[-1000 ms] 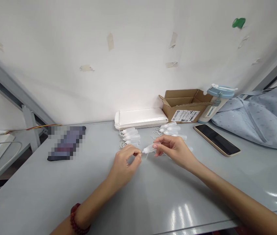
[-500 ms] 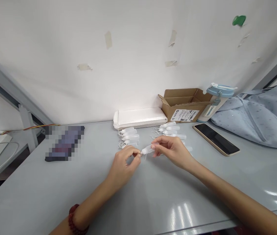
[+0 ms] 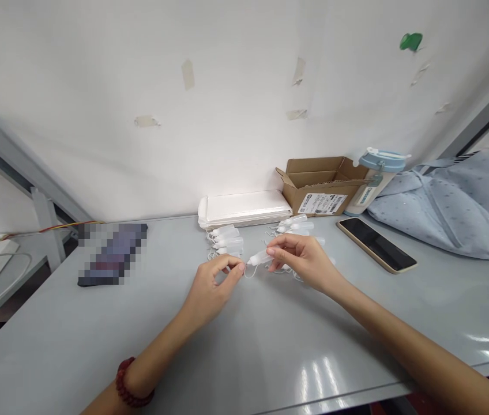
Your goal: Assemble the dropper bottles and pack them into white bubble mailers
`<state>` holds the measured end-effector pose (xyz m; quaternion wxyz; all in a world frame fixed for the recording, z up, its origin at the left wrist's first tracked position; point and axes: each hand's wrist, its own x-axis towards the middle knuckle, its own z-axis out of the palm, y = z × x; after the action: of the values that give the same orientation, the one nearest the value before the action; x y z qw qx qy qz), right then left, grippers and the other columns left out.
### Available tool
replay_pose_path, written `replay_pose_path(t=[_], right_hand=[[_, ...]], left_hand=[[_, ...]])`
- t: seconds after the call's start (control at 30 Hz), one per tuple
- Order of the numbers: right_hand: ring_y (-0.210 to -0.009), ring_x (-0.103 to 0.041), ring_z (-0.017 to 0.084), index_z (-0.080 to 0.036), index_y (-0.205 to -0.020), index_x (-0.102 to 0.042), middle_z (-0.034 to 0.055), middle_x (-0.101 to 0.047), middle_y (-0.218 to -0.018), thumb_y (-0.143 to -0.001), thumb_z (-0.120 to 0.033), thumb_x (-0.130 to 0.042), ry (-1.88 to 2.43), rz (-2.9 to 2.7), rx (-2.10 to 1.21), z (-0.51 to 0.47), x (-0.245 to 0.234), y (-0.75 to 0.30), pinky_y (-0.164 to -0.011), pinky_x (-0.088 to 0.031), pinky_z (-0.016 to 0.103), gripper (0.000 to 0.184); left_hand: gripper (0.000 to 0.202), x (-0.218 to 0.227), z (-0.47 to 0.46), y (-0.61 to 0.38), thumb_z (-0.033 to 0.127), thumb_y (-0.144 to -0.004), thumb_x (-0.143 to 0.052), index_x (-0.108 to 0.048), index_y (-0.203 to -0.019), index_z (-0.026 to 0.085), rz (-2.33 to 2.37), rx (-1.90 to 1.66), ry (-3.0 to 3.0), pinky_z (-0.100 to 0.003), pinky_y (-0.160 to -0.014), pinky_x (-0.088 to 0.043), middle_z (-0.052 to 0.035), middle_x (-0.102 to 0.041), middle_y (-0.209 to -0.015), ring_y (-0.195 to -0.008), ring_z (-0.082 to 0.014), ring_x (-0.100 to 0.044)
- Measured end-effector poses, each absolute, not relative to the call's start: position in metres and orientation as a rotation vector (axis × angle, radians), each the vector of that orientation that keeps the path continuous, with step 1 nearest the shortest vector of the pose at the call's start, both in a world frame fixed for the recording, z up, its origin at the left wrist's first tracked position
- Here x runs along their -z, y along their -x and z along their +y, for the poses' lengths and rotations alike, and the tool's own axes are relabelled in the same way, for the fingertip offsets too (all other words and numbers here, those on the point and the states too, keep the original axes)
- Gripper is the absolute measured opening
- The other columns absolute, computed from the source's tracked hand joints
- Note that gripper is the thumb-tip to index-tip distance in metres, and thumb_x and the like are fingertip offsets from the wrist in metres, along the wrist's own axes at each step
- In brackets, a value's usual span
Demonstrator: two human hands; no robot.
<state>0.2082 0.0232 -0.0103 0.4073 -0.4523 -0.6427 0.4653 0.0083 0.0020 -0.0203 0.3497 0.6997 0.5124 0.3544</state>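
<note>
My right hand (image 3: 298, 259) pinches a small white plastic tube (image 3: 260, 259) above the grey table (image 3: 270, 346). A thin white string (image 3: 248, 273) loops from the tube's tip. My left hand (image 3: 212, 285) is closed in a pinch on that string, close to the tip. Behind my left hand lies a neat row of similar tubes (image 3: 226, 240). A looser group of tubes (image 3: 298, 226) lies behind my right hand. A red bead bracelet (image 3: 130, 387) is on my left wrist.
A flat white pack (image 3: 244, 207) and an open cardboard box (image 3: 322, 185) stand against the wall. A blue-lidded cup (image 3: 372, 180), a phone (image 3: 376, 245) and a pale blue bag (image 3: 443, 204) sit at the right. A dark blurred object (image 3: 112, 253) lies left, cables beyond.
Both hands stayed together at the tube. The string now hangs in a loop between them, and the view shifted slightly.
</note>
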Motion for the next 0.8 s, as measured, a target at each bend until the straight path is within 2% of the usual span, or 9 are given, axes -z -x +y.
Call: replay_pose_path(t=[0.27, 0.4, 0.6, 0.8], right_hand=[[-0.054, -0.063, 0.015, -0.017, -0.08, -0.063, -0.0001, -0.063, -0.057, -0.08, -0.044, -0.059, 1.161, -1.62, -1.07, 0.018, 0.026, -0.2, -0.057, -0.052, 0.028, 0.027], [-0.054, -0.062, 0.014, -0.017, -0.079, -0.062, -0.0001, -0.062, -0.058, -0.083, -0.041, -0.056, 1.173, -1.691, -1.019, 0.019, 0.028, -0.2, -0.056, -0.051, 0.027, 0.025], [-0.059, -0.06, 0.014, -0.018, -0.078, -0.06, 0.0018, -0.064, -0.064, -0.083, -0.037, -0.054, 1.247, -1.78, -0.547, 0.033, 0.026, -0.214, -0.054, -0.046, 0.025, 0.02], [-0.058, -0.061, 0.014, -0.018, -0.075, -0.06, 0.0019, -0.065, -0.066, -0.083, -0.033, -0.053, 1.318, -1.676, -0.33, 0.053, 0.02, -0.237, -0.056, -0.047, 0.026, 0.018]], left_hand=[[0.021, 0.029, -0.001, -0.009, 0.03, -0.084, -0.047, -0.06, -0.07, 0.02, 1.335, -0.864, -1.756, -0.022, -0.058, -0.037, 0.001, -0.061, -0.072, -0.07, -0.014, -0.052], [0.022, 0.028, 0.003, -0.007, 0.031, -0.083, -0.047, -0.062, -0.071, 0.02, 1.338, -0.863, -1.793, -0.023, -0.061, -0.039, 0.0003, -0.063, -0.073, -0.071, -0.0149, -0.053], [0.026, 0.025, 0.024, 0.014, 0.038, -0.082, -0.05, -0.066, -0.077, 0.019, 1.452, -0.988, -1.807, -0.026, -0.069, -0.041, -0.0012, -0.067, -0.079, -0.076, -0.0173, -0.057], [0.031, 0.024, 0.041, 0.037, 0.045, -0.078, -0.053, -0.067, -0.073, 0.018, 1.502, -0.925, -1.746, -0.026, -0.068, -0.044, -0.0024, -0.069, -0.078, -0.074, -0.0183, -0.059]])
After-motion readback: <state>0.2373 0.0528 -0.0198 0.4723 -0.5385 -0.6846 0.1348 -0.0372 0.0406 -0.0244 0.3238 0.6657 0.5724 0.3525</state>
